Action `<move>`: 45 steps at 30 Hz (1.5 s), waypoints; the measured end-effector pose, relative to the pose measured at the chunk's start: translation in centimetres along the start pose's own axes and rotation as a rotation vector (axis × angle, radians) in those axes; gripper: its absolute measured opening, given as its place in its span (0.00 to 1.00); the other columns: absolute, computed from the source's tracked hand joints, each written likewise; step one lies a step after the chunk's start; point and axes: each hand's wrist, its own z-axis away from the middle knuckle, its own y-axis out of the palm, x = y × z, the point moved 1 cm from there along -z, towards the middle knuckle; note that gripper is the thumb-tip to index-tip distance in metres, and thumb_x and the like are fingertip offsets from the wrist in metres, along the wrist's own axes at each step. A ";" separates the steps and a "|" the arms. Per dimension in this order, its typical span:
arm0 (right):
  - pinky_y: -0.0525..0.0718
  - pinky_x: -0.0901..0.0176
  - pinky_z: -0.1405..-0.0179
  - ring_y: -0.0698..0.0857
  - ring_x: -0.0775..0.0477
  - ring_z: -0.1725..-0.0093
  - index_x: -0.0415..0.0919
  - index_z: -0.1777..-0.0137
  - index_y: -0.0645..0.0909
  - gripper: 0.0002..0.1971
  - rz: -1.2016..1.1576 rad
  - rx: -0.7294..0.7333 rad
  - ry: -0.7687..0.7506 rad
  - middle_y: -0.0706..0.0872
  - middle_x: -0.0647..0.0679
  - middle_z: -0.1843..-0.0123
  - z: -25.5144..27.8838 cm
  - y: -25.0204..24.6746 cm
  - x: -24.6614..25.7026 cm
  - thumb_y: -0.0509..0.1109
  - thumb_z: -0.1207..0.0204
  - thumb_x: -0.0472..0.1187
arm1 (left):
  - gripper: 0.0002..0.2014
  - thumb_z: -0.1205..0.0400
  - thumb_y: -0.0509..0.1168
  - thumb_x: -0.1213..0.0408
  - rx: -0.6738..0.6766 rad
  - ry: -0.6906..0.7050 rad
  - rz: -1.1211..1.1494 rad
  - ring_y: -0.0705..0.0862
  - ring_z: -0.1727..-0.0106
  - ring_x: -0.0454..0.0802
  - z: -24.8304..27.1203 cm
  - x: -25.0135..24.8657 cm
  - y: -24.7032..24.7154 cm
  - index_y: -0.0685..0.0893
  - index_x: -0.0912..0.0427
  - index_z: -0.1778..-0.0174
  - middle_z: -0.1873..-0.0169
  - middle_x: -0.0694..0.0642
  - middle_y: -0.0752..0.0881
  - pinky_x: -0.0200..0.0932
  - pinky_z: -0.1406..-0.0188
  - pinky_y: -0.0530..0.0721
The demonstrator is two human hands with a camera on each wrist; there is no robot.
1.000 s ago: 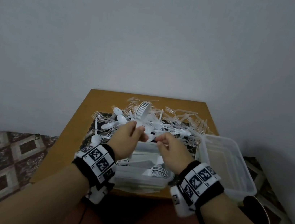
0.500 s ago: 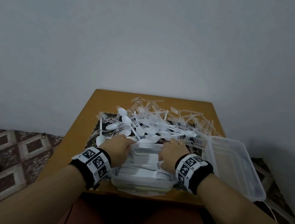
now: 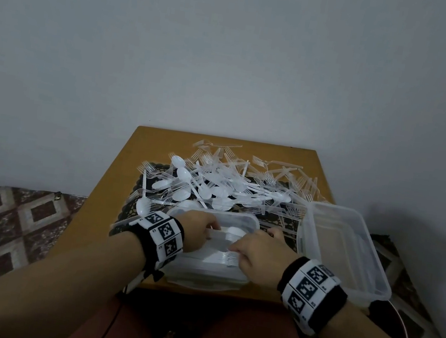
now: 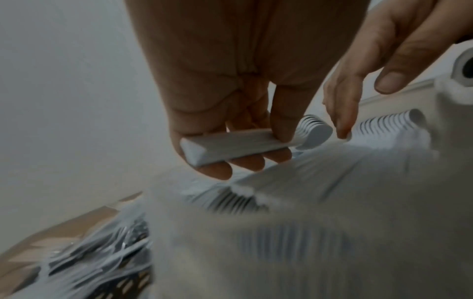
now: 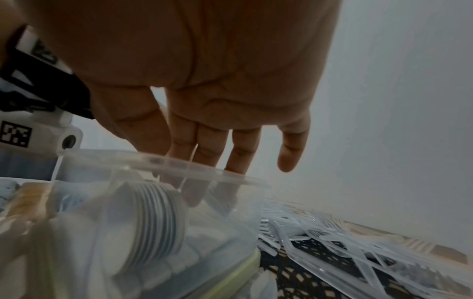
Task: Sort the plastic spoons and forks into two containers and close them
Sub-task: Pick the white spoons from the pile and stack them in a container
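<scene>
left hand point(image 4: 230, 121) grips a spoon stack point(image 4: 243, 143) in the container point(image 3: 249, 221); right hand point(image 3: 255, 255) reaches in, fingers straight.

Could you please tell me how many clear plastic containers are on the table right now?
2. The near container sits at the table's front edge, holding stacked spoons, with both hands in it. The second container stands to its right, overhanging the table's right side. Any others would be out of view.

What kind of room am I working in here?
Probably a home room, not a workshop: a small wooden table against a bare wall, patterned floor covering, loose plastic cutlery on a dark mat.
</scene>
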 end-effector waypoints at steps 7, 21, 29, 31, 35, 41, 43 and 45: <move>0.61 0.47 0.28 0.77 0.52 0.34 0.55 0.35 0.82 0.17 -0.070 -0.169 0.003 0.84 0.57 0.37 0.6 0.1 -0.5 0.56 0.17 0.44 | 0.23 0.15 0.56 0.70 0.056 0.047 -0.145 0.79 0.38 0.49 -0.2 -1.0 0.7 0.78 0.39 0.31 0.35 0.49 0.82 0.48 0.36 0.80; 0.84 0.56 0.45 0.84 0.53 0.49 0.47 0.39 0.83 0.13 -0.217 -0.150 0.323 0.86 0.51 0.42 -3.2 -6.0 -5.5 0.59 0.16 0.44 | 0.23 0.15 0.58 0.70 -0.059 0.112 -0.290 0.75 0.29 0.51 -0.2 -1.1 1.2 0.80 0.39 0.30 0.32 0.48 0.78 0.54 0.25 0.67; 0.83 0.58 0.43 0.84 0.47 0.40 0.44 0.30 0.81 0.17 -0.087 0.009 0.324 0.82 0.46 0.30 -10.8 -8.7 -6.3 0.60 0.15 0.38 | 0.18 0.13 0.56 0.64 -0.020 0.164 -0.020 0.78 0.30 0.47 -0.1 -0.1 1.4 0.83 0.46 0.31 0.31 0.46 0.82 0.45 0.28 0.75; 0.81 0.58 0.42 0.83 0.45 0.36 0.42 0.30 0.81 0.17 -0.053 0.068 0.310 0.82 0.46 0.29 -12.6 -8.8 -6.8 0.61 0.16 0.36 | 0.17 0.13 0.56 0.59 -0.030 0.165 0.036 0.79 0.32 0.46 0.3 0.3 0.3 0.82 0.48 0.30 0.32 0.47 0.82 0.44 0.30 0.76; 0.82 0.52 0.35 0.83 0.45 0.36 0.43 0.34 0.84 0.15 -0.006 0.102 0.263 0.83 0.48 0.30 -15.7 -9.2 -7.6 0.64 0.18 0.41 | 0.16 0.13 0.58 0.52 -0.062 0.166 0.110 0.81 0.38 0.45 0.4 2.2 -3.9 0.81 0.48 0.31 0.34 0.47 0.82 0.43 0.38 0.78; 0.80 0.56 0.45 0.82 0.50 0.46 0.48 0.39 0.85 0.12 -0.008 0.073 0.152 0.85 0.50 0.37 -19.6 -10.3 -6.6 0.71 0.22 0.44 | 0.17 0.14 0.60 0.52 -0.178 -0.027 -0.017 0.81 0.45 0.43 -3.8 8.5 -10.6 0.81 0.52 0.32 0.37 0.49 0.85 0.38 0.45 0.76; 0.80 0.57 0.47 0.83 0.50 0.47 0.48 0.39 0.84 0.13 -0.021 0.087 0.165 0.85 0.49 0.38 -20.4 -10.0 -6.5 0.72 0.22 0.45 | 0.17 0.14 0.60 0.53 -0.179 -0.119 -0.034 0.82 0.42 0.48 -6.0 10.8 -11.5 0.82 0.53 0.32 0.37 0.52 0.85 0.42 0.42 0.78; 0.79 0.59 0.50 0.83 0.50 0.46 0.46 0.38 0.84 0.15 -0.014 0.106 0.168 0.85 0.50 0.38 -20.5 -9.4 -6.6 0.72 0.22 0.50 | 0.16 0.14 0.60 0.53 -0.150 -0.192 -0.045 0.83 0.43 0.51 -8.3 12.5 -11.7 0.84 0.56 0.35 0.41 0.53 0.86 0.44 0.44 0.80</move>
